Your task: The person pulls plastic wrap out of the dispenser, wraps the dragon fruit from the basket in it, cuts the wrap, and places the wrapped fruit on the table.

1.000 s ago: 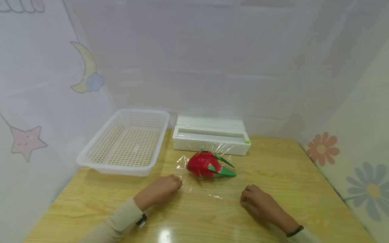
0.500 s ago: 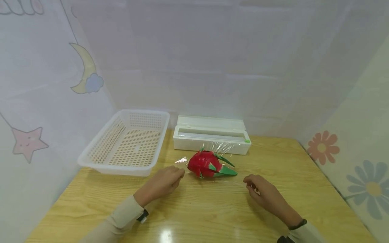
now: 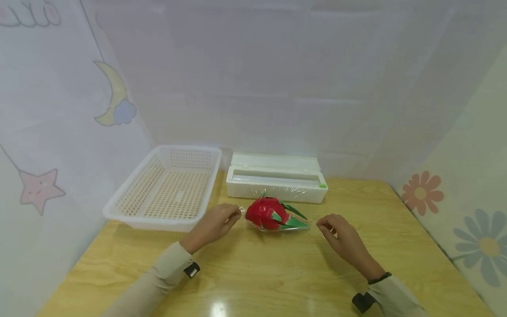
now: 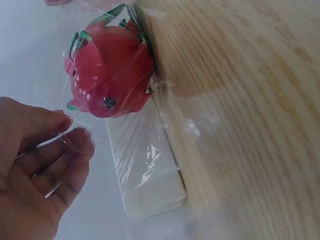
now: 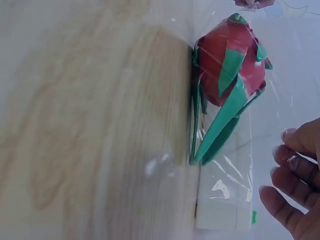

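Note:
A red dragon fruit (image 3: 269, 214) with green leaf tips lies on the table, its tips pointing right. Clear cling film (image 4: 150, 162) spreads over and around it, glinting and creased. On the fruit's left, my left hand (image 3: 214, 222) pinches the film between thumb and fingers. My right hand (image 3: 342, 237) pinches the film on the other side, just past the green tips. In the left wrist view, the fruit (image 4: 110, 70) shows through the film beyond the fingertips. A white cling film dispenser box (image 3: 277, 191) stands behind the fruit, lid raised, with film reaching its front.
A white perforated plastic basket (image 3: 148, 222) stands at the back left, close behind my left hand. The wooden table (image 3: 261, 281) meets a pale cloth backdrop (image 3: 273, 88) at the back. Printed cloth also rises along both sides.
Both hands have risen and moved away from me, bringing the near edge of the film up toward the dragon fruit. The fruit, box and basket stay put.

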Tool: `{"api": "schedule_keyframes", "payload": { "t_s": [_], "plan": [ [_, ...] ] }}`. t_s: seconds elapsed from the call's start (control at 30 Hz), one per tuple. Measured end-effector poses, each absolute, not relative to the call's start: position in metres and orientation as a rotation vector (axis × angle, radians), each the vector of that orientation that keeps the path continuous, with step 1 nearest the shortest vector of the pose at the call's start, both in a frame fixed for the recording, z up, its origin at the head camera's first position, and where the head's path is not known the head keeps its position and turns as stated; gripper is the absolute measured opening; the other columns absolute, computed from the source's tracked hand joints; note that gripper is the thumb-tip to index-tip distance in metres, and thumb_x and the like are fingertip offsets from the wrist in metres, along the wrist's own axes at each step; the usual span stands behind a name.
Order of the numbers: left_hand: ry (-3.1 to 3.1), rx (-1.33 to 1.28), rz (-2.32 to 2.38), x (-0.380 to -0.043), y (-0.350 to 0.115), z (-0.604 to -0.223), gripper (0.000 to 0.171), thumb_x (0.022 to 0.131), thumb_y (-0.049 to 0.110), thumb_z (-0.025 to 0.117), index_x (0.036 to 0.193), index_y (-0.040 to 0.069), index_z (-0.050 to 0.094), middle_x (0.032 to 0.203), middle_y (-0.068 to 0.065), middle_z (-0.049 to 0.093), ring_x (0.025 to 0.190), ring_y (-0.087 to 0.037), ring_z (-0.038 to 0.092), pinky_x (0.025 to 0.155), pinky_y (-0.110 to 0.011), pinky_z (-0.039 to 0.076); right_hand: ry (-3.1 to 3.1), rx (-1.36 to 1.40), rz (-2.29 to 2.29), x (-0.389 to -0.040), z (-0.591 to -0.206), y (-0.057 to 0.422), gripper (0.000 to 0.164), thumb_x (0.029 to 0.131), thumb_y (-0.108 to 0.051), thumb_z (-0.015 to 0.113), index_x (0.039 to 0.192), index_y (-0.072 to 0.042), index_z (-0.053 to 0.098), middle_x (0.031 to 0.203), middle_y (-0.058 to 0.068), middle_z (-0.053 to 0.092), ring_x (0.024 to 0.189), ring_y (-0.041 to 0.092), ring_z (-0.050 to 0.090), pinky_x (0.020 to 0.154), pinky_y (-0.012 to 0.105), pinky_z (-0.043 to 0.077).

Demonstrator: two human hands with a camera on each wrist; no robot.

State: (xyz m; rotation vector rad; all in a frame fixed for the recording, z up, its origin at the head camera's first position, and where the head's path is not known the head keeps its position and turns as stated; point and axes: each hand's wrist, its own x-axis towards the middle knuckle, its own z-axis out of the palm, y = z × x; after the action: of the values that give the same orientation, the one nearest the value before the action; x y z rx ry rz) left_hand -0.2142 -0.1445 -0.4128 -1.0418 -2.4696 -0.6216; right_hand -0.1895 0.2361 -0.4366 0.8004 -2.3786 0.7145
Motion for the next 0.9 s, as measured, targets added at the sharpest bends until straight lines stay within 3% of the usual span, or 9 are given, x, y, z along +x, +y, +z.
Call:
{"api": "schedule_keyframes", "payload": {
  "t_s": [0.13, 0.37, 0.43, 0.57, 0.67, 0.8, 0.9],
  "plan": [
    [-2.416, -0.937, -0.649, -0.220, -0.136, -0.417, 0.002, 0.091, 0.005, 0.072, 0.090, 0.005, 0.071, 0.090, -0.005, 0.061, 0.086, -0.019, 0.058, 0.074, -0.032, 0.051, -2.377, 0.703, 0.708, -0.199, -0.437, 0.229, 0.017, 0.084, 0.007, 0.074, 0.094, -0.006, 0.072, 0.091, 0.005, 0.058, 0.079, 0.016, 0.052, 0.063, 0.028, 0.048],
    [-2.483, -0.731, -0.742, -0.229, -0.117, -0.421, 0.005, 0.093, 0.004, 0.069, 0.090, 0.002, 0.072, 0.084, -0.006, 0.068, 0.074, -0.015, 0.059, 0.064, -0.028, 0.050, -2.459, 0.545, 0.839, -0.215, -0.439, 0.211, 0.008, 0.091, 0.001, 0.069, 0.096, -0.005, 0.073, 0.061, -0.007, 0.051, 0.049, 0.004, 0.038, 0.044, 0.023, 0.032],
    [-2.509, -0.689, -0.791, -0.231, -0.112, -0.423, 0.004, 0.093, 0.004, 0.068, 0.091, 0.002, 0.071, 0.083, -0.005, 0.070, 0.069, -0.012, 0.062, 0.060, -0.025, 0.050, -2.453, 0.521, 0.881, -0.219, -0.442, 0.206, 0.008, 0.091, 0.001, 0.068, 0.097, -0.003, 0.072, 0.061, -0.005, 0.059, 0.048, 0.004, 0.045, 0.044, 0.023, 0.037],
    [-2.494, -0.646, -0.817, -0.233, -0.106, -0.426, 0.005, 0.093, 0.003, 0.068, 0.093, 0.001, 0.072, 0.080, -0.006, 0.072, 0.065, -0.013, 0.065, 0.057, -0.023, 0.051, -2.420, 0.499, 0.923, -0.225, -0.448, 0.198, 0.012, 0.092, 0.001, 0.068, 0.103, -0.001, 0.072, 0.085, 0.009, 0.074, 0.069, 0.019, 0.069, 0.055, 0.030, 0.055],
    [-2.458, -0.628, -0.789, -0.234, -0.104, -0.427, 0.006, 0.094, 0.003, 0.067, 0.094, -0.001, 0.072, 0.080, -0.007, 0.072, 0.065, -0.015, 0.066, 0.058, -0.025, 0.053, -2.446, 0.509, 0.972, -0.227, -0.451, 0.194, 0.021, 0.094, -0.001, 0.067, 0.115, 0.002, 0.069, 0.107, 0.018, 0.072, 0.083, 0.031, 0.073, 0.065, 0.040, 0.059],
    [-2.483, -0.621, -0.792, -0.233, -0.103, -0.430, 0.011, 0.096, 0.004, 0.063, 0.102, -0.002, 0.071, 0.083, -0.008, 0.072, 0.067, -0.015, 0.065, 0.060, -0.028, 0.054, -2.584, 0.578, 1.045, -0.228, -0.454, 0.190, 0.044, 0.098, -0.014, 0.064, 0.137, 0.006, 0.054, 0.133, 0.029, 0.058, 0.106, 0.046, 0.065, 0.084, 0.055, 0.055],
    [-2.537, -0.649, -0.822, -0.231, -0.102, -0.434, 0.019, 0.099, 0.005, 0.058, 0.112, -0.004, 0.068, 0.090, -0.011, 0.073, 0.072, -0.016, 0.066, 0.064, -0.030, 0.055, -2.714, 0.688, 1.077, -0.229, -0.458, 0.188, 0.068, 0.099, -0.027, 0.064, 0.149, 0.008, 0.035, 0.147, 0.033, 0.042, 0.129, 0.052, 0.046, 0.100, 0.065, 0.041]
  ]
}}
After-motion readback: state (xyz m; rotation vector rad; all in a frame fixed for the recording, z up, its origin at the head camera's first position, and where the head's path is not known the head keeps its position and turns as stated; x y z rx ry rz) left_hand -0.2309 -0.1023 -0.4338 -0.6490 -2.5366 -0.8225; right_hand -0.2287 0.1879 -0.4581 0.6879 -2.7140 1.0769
